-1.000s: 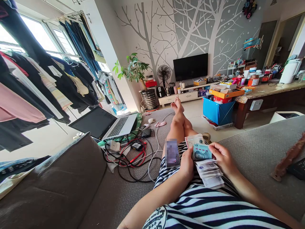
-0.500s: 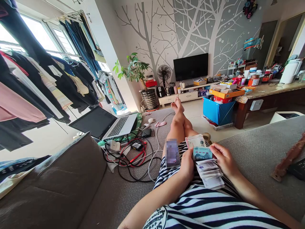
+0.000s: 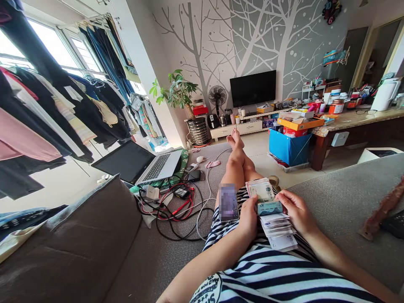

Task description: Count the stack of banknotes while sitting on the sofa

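A blue-green banknote (image 3: 269, 208) is stretched across my lap between both hands, seen as a narrow band. My left hand (image 3: 248, 215) pinches its left end, and my right hand (image 3: 296, 211) grips the right end with thumb and fingers. Just beyond lies a pile of banknotes (image 3: 264, 190), a greenish one on top and pinkish edges at the left. Below the held note, a fanned row of pale purple banknotes (image 3: 279, 232) rests on the striped clothing (image 3: 271, 273). Beside my left hand a phone (image 3: 229, 203) lies on the thigh, its screen blurred out.
Tangled cables and chargers (image 3: 176, 202) spread over the sofa (image 3: 189, 256) at my left, near an open laptop (image 3: 158, 166). A sofa cushion (image 3: 72, 235) stands at the left. Beyond the sofa are a blue box (image 3: 288, 147) and a cluttered table (image 3: 344, 122).
The blue-green banknote has tilted or folded from a broad face to a narrow band, uncovering more of the pile behind it. My right fingers have shifted slightly left.
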`<state>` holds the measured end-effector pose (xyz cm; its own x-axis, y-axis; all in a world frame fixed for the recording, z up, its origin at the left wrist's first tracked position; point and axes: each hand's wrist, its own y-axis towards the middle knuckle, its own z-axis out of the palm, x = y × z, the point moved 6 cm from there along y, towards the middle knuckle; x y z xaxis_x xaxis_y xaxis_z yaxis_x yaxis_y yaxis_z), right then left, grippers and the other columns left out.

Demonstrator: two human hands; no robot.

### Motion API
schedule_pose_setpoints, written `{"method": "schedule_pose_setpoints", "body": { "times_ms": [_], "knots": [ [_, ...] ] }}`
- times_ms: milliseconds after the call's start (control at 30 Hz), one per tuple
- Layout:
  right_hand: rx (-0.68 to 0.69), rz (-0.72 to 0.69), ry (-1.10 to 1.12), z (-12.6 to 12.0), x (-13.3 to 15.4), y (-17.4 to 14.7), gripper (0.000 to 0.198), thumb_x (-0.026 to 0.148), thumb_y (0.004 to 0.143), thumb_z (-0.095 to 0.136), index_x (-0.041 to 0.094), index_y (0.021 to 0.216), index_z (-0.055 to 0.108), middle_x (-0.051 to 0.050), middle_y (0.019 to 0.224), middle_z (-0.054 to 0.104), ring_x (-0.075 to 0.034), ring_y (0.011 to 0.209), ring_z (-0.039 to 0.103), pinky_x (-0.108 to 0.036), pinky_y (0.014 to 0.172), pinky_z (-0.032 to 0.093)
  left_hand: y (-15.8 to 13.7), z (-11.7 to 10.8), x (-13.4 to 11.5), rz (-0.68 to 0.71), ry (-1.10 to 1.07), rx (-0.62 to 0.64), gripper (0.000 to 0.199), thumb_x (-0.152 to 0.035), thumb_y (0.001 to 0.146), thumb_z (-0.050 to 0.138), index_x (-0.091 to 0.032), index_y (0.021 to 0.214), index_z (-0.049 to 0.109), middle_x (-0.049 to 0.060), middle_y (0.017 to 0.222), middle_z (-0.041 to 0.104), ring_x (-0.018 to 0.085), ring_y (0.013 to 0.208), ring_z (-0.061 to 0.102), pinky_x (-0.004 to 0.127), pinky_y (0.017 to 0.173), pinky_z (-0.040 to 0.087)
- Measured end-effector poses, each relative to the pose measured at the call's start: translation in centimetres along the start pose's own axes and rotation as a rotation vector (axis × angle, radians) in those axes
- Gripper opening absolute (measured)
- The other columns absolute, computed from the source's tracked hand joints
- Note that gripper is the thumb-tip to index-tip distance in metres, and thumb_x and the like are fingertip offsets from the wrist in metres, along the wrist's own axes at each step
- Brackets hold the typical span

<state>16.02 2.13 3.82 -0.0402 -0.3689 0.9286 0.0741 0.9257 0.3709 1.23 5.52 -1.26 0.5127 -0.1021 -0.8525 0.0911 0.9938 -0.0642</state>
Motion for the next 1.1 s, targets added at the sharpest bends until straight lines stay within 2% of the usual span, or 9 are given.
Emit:
{"method": "schedule_pose_setpoints", "body": {
  "times_ms": [200,400,533,667,833,1100],
  "knots": [
    [0.059,0.036,0.062,0.5,-0.3,0.0,0.057,0.076,0.088,0.056,0.022,0.071,0.062,0.0,0.055,0.056,-0.015,0.049,0.044,-0.028,0.048,0.034,-0.5,0.6,-0.5,-0.006,-0.062,0.015,0.035,-0.047,0.066,0.08,-0.015,0.081,0.077,0.01,0.082,0.079,0.03,0.085,0.072,0.041,0.085,0.052],
    [-0.052,0.049,-0.008,-0.3,-1.5,0.8,0.054,0.075,0.078,0.07,0.023,0.073,0.059,0.002,0.057,0.055,-0.016,0.054,0.051,-0.028,0.054,0.041,-0.6,0.9,-0.6,-0.005,-0.088,0.048,0.029,-0.043,0.068,0.078,-0.016,0.08,0.077,0.01,0.086,0.08,0.032,0.093,0.073,0.041,0.089,0.053],
    [-0.083,0.089,-0.032,-0.5,-2.8,1.2,0.058,0.079,0.073,0.073,0.023,0.079,0.058,0.002,0.063,0.059,-0.017,0.056,0.053,-0.028,0.054,0.041,-0.7,1.1,-0.6,-0.021,-0.108,0.069,0.025,-0.04,0.068,0.079,-0.018,0.078,0.077,0.009,0.084,0.08,0.033,0.096,0.073,0.041,0.089,0.053],
    [-0.076,0.05,-0.056,-0.5,-3.2,1.4,0.059,0.081,0.076,0.069,0.022,0.076,0.06,0.001,0.065,0.058,-0.017,0.059,0.052,-0.028,0.055,0.041,-1.0,1.3,-0.7,-0.031,-0.11,0.079,0.026,-0.036,0.065,0.081,-0.018,0.083,0.078,0.008,0.082,0.079,0.033,0.096,0.073,0.041,0.091,0.053],
    [-0.08,0.007,-0.136,-0.8,-3.7,1.4,0.064,0.085,0.079,0.061,0.022,0.069,0.06,0.001,0.059,0.051,-0.016,0.056,0.045,-0.028,0.052,0.036,-1.1,1.3,-0.7,-0.041,-0.086,0.074,0.033,-0.035,0.06,0.085,-0.016,0.086,0.079,0.009,0.084,0.08,0.033,0.097,0.073,0.042,0.093,0.053],
    [-0.098,-0.002,-0.151,-0.9,-3.4,1.5,0.065,0.086,0.078,0.061,0.022,0.067,0.062,0.001,0.057,0.051,-0.016,0.055,0.045,-0.029,0.052,0.035,-1.0,1.2,-0.7,-0.027,-0.09,0.083,0.033,-0.038,0.061,0.088,-0.017,0.085,0.079,0.009,0.083,0.08,0.033,0.098,0.073,0.043,0.095,0.053]
  ]
}}
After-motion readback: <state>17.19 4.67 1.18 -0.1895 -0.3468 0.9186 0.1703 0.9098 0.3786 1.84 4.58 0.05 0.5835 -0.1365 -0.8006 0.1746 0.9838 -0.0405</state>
